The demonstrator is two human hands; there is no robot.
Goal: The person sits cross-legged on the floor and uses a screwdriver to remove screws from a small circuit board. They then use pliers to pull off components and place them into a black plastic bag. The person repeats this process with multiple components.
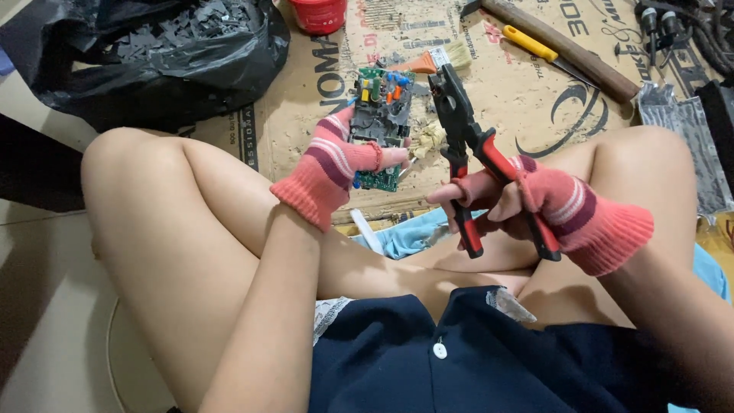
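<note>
My left hand [330,170], in a pink striped fingerless glove, holds a green circuit board [380,126] upright, its small coloured components facing me. My right hand [535,200], in a matching glove, grips the red and black handles of a pair of pliers [478,157]. The pliers' dark jaws point up and end just right of the board's top edge, close to it but apart. I sit cross-legged on the floor with both hands above my knees.
Flattened cardboard [527,92] covers the floor ahead. On it lie a paintbrush [440,60], a yellow-handled screwdriver [539,47], a wooden-handled tool [569,47] and a red tub [319,14]. A black bag of dark scraps [164,50] stands far left; metal parts [684,126] lie right.
</note>
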